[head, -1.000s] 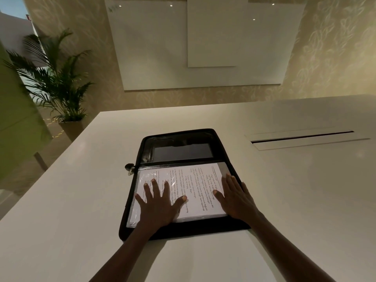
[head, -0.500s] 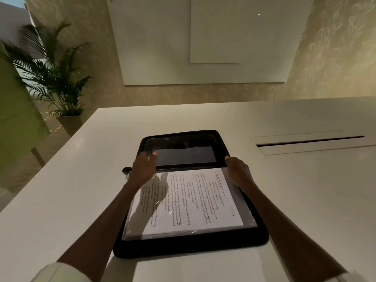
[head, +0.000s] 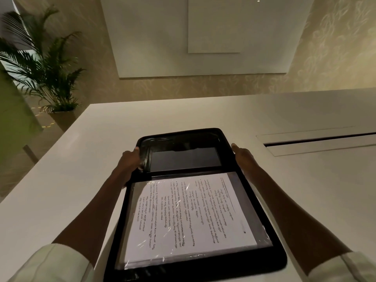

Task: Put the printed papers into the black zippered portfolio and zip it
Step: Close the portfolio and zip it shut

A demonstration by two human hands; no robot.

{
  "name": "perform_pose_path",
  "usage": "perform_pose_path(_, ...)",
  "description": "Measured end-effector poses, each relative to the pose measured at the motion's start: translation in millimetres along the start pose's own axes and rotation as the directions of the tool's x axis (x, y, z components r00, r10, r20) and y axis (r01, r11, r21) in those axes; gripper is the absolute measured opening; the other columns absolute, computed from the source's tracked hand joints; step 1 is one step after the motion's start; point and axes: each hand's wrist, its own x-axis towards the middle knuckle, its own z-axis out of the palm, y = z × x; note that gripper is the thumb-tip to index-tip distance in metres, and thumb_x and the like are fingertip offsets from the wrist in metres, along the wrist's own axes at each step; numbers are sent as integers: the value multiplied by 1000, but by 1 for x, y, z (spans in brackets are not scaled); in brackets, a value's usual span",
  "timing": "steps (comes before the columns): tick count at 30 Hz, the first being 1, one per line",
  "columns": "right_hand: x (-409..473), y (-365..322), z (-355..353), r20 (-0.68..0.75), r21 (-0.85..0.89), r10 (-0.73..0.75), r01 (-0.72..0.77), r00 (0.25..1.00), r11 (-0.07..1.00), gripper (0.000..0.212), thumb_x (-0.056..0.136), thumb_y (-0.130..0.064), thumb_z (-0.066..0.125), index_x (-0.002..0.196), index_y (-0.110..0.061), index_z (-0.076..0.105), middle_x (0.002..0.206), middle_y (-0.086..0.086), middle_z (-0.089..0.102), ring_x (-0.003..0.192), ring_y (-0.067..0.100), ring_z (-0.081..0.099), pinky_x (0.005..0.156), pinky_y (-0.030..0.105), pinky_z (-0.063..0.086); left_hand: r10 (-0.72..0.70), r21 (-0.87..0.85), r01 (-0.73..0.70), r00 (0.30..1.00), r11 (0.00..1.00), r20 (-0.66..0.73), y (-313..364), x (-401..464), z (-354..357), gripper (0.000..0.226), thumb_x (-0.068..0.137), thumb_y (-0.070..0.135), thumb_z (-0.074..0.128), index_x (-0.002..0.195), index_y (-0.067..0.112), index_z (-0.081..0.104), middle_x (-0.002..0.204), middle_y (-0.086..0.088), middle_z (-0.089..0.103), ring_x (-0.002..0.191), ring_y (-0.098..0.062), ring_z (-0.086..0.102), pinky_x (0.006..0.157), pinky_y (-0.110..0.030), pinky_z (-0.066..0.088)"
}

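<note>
Lying open on the white table [head: 203,110], the black zippered portfolio [head: 195,267] has its far flap [head: 183,147] held at both side edges. The left hand [head: 130,159] grips the flap's left edge: its fingers [head: 136,149] curl over the rim, and the thumb side is hidden behind the edge. The right hand [head: 243,156] is pressed against the flap's right edge with the fingers extended along it; whether they close around the rim cannot be told from this view.

The printed papers [head: 189,216] lie flat in the near half of the portfolio, on the wrist side of both sets of fingers, under a clear plastic cover that shows creases and glare. The text runs sideways across the top sheet. Neither hand touches the papers. The flap between the fingers carries a dark inner pocket panel [head: 185,159].

Pale sleeves [head: 59,263] show at both forearms. Beyond the right fingers, a slot cover [head: 317,141] is set into the tabletop, well apart from the portfolio. Past the left fingers, off the table, stands a potted palm [head: 46,78].
</note>
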Motion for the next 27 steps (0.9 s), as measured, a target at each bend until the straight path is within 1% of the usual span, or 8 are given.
perform_pose_path(5,5,0,-6,39,179,39,-45,999,983,50,96,-53,42,104,-8,63,85,7,60,89,25,59,87,37,45,-34,-133,27,998,991,-56,3,-2,-1,61,98,46,35,125,-6,51,123,-24,58,111,-38,57,87,-39,44)
perform_pose_path(8,1,-5,-11,49,239,34,-45,998,970,48,94,-57,43,102,-13,61,111,15,66,109,33,62,104,47,45,-30,-172,17,997,985,-70,8,-7,-4,58,98,45,36,119,-6,54,115,-24,61,100,-37,60,77,-35,42)
perform_pose_path(12,-15,-20,-18,60,278,10,-27,998,960,56,100,-51,38,130,-7,54,125,13,61,120,30,56,110,42,39,-19,-226,-5,994,974,-104,17,-16,-13,59,98,45,37,119,-7,54,110,-23,61,99,-37,61,75,-34,42)
perform_pose_path(15,-24,-27,-25,60,278,4,-21,998,960,61,100,-53,37,139,-7,46,139,14,53,130,31,48,114,45,34,-4,-265,-31,991,964,-132,24,-25,-17,56,100,45,34,107,-6,55,100,-19,59,79,-28,56,75,-33,40)
perform_pose_path(16,-26,-29,-27,58,283,1,-17,998,959,63,100,-54,37,140,-7,44,142,14,51,132,31,47,115,47,32,6,-280,-45,990,959,-141,27,-29,-18,52,101,44,33,103,-3,54,99,-17,57,75,-25,54,76,-32,39)
perform_pose_path(19,-30,-37,-34,49,294,-12,-3,999,956,65,99,-56,37,141,-7,44,141,13,52,130,30,48,114,47,33,35,-319,-89,985,944,-172,36,-42,-24,46,102,41,30,102,3,55,100,-13,56,87,-26,53,79,-31,38)
perform_pose_path(22,-37,-49,-41,36,305,-29,16,999,952,62,100,-54,36,139,-8,46,140,11,53,129,30,49,112,45,35,71,-353,-136,979,926,-192,48,-58,-32,46,103,40,28,91,6,56,93,-9,58,88,-24,53,78,-32,38)
perform_pose_path(27,-53,-68,-54,18,314,-93,82,996,946,60,100,-54,35,136,-9,51,135,9,57,124,27,52,103,40,37,159,-373,-249,954,894,-255,71,-75,-46,48,104,41,26,116,7,59,109,-9,58,96,-24,54,81,-33,39)
